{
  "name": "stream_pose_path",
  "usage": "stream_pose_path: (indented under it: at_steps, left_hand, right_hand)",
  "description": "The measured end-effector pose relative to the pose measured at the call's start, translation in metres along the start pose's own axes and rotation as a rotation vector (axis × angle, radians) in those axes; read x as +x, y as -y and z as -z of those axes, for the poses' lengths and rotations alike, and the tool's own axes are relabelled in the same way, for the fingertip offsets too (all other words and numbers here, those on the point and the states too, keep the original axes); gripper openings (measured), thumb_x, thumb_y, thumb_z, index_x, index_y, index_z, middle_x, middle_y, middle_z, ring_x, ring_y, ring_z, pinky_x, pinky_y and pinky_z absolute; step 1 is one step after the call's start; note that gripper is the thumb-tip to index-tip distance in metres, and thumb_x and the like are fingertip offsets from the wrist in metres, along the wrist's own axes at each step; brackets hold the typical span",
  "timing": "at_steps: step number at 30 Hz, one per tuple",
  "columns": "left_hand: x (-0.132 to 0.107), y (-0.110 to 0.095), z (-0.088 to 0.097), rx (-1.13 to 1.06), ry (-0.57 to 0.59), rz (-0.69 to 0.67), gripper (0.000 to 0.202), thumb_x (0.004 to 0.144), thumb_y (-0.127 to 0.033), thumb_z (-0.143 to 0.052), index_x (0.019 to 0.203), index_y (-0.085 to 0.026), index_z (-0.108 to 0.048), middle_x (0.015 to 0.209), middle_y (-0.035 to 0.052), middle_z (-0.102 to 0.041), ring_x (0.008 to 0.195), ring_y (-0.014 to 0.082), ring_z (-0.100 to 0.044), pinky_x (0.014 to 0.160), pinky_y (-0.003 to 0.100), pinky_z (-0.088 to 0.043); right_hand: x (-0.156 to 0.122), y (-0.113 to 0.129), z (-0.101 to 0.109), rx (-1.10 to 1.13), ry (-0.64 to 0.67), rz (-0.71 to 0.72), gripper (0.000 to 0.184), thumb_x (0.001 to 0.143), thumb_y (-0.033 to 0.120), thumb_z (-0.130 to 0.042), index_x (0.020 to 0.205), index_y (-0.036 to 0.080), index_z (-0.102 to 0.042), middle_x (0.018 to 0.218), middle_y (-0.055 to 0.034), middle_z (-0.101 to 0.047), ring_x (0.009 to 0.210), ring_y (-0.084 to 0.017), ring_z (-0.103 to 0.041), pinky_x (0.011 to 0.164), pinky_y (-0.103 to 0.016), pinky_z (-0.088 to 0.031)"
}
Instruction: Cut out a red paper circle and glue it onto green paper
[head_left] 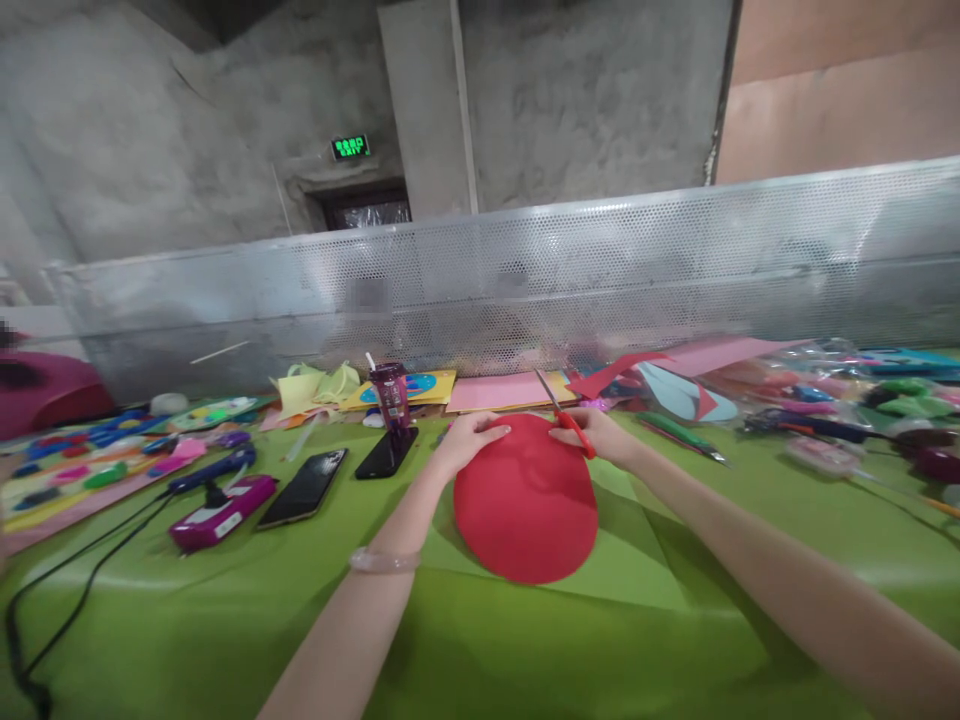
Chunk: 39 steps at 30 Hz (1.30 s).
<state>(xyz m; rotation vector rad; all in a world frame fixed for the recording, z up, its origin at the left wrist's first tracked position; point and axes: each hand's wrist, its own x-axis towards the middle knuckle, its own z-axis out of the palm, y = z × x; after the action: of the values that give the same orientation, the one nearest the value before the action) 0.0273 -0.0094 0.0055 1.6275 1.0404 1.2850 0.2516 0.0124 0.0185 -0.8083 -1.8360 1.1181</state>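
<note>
A red paper oval [525, 505] lies over a green sheet [622, 560] on the green table. My left hand [469, 440] pinches the oval's far left edge, with a clear bracelet [384, 561] on that wrist. My right hand [596, 435] is closed round red-handled scissors [559, 408], whose blades point up and away at the oval's far edge.
Two dark phones [304, 487] [386, 452] and a purple device [223, 511] with a black cable lie at left. A purple bottle [391, 395] stands behind them. Coloured papers and craft supplies [847, 410] crowd the far edge below a perforated metal screen [600, 270].
</note>
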Motion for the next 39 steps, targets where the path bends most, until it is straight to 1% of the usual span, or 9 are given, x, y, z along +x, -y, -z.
stream_pose_path:
  at_steps: [7, 10, 14, 19, 23, 26, 29, 33, 39]
  left_hand:
    - [0.004, 0.003, 0.009, -0.050, -0.093, 0.012, 0.037, 0.064, -0.038, -0.063, 0.095, -0.017, -0.062, 0.096, 0.0086, -0.065, 0.086, 0.0234, -0.061, 0.072, 0.034, -0.048]
    - [0.009, 0.010, 0.012, -0.048, -0.137, 0.017, 0.038, 0.062, -0.037, -0.065, 0.092, -0.015, -0.063, 0.092, 0.0111, -0.066, 0.084, 0.0255, -0.061, 0.070, 0.036, -0.049]
    - [0.014, 0.019, 0.015, -0.039, -0.249, -0.050, 0.038, 0.062, -0.037, -0.064, 0.092, -0.014, -0.063, 0.092, 0.0108, -0.066, 0.085, 0.0248, -0.061, 0.073, 0.036, -0.047]
    - [0.016, 0.020, 0.021, -0.025, -0.366, -0.149, 0.036, 0.070, -0.037, -0.056, 0.099, -0.016, -0.058, 0.100, 0.0087, -0.063, 0.092, 0.0217, -0.058, 0.080, 0.033, -0.044]
    - [0.013, 0.016, 0.020, 0.005, -0.320, -0.160, 0.032, 0.071, -0.036, -0.056, 0.096, -0.016, -0.059, 0.098, 0.0072, -0.064, 0.091, 0.0216, -0.058, 0.081, 0.033, -0.043]
    - [0.008, 0.009, 0.013, 0.024, -0.204, -0.129, 0.028, 0.068, -0.035, -0.059, 0.089, -0.017, -0.063, 0.090, 0.0057, -0.067, 0.083, 0.0218, -0.061, 0.075, 0.034, -0.046]
    - [0.004, 0.003, 0.006, 0.032, -0.119, -0.103, 0.025, 0.065, -0.033, -0.062, 0.085, -0.018, -0.065, 0.087, 0.0051, -0.068, 0.079, 0.0215, -0.061, 0.071, 0.033, -0.047]
    - [0.005, 0.002, 0.007, 0.010, -0.160, -0.092, 0.030, 0.066, -0.033, -0.062, 0.092, -0.019, -0.063, 0.097, 0.0060, -0.065, 0.087, 0.0205, -0.059, 0.076, 0.031, -0.046]
    - [0.011, 0.016, 0.017, 0.003, -0.235, -0.035, 0.038, 0.064, -0.040, -0.062, 0.091, -0.014, -0.062, 0.089, 0.0103, -0.067, 0.078, 0.0222, -0.062, 0.063, 0.032, -0.049]
  right_hand:
    - [0.012, -0.009, 0.016, 0.052, -0.306, 0.068, 0.023, 0.062, 0.037, -0.062, 0.070, 0.018, -0.053, 0.063, 0.0021, -0.056, 0.055, -0.010, -0.051, 0.053, -0.022, -0.039]
    - [0.014, -0.010, 0.020, 0.066, -0.354, 0.073, 0.024, 0.063, 0.039, -0.061, 0.069, 0.018, -0.051, 0.063, 0.0015, -0.056, 0.055, -0.010, -0.051, 0.053, -0.022, -0.040]
    - [0.012, -0.007, 0.016, 0.041, -0.294, 0.045, 0.022, 0.061, 0.036, -0.064, 0.067, 0.018, -0.052, 0.062, 0.0014, -0.058, 0.053, -0.010, -0.051, 0.052, -0.022, -0.040]
    - [0.004, -0.002, 0.011, -0.011, -0.089, -0.037, 0.022, 0.059, 0.034, -0.067, 0.061, 0.016, -0.055, 0.048, 0.0021, -0.055, 0.042, -0.010, -0.050, 0.041, -0.021, -0.037]
    - [0.002, 0.003, 0.014, -0.028, -0.044, -0.055, 0.023, 0.062, 0.037, -0.064, 0.061, 0.015, -0.056, 0.043, 0.0026, -0.053, 0.038, -0.010, -0.048, 0.039, -0.020, -0.035]
    - [0.002, 0.005, 0.016, -0.007, -0.080, -0.034, 0.023, 0.065, 0.038, -0.061, 0.072, 0.016, -0.059, 0.056, 0.0011, -0.059, 0.051, -0.011, -0.054, 0.049, -0.021, -0.041]
    - [0.002, 0.005, 0.015, 0.011, -0.076, -0.019, 0.023, 0.061, 0.035, -0.065, 0.072, 0.016, -0.060, 0.065, -0.0003, -0.061, 0.062, -0.013, -0.057, 0.057, -0.023, -0.043]
    - [0.004, 0.001, 0.014, 0.022, -0.151, 0.010, 0.024, 0.058, 0.035, -0.067, 0.069, 0.016, -0.058, 0.065, 0.0001, -0.061, 0.061, -0.013, -0.056, 0.057, -0.024, -0.043]
    - [0.011, -0.005, 0.019, 0.044, -0.331, 0.043, 0.026, 0.062, 0.040, -0.062, 0.071, 0.018, -0.052, 0.065, -0.0008, -0.059, 0.055, -0.012, -0.053, 0.051, -0.023, -0.041]
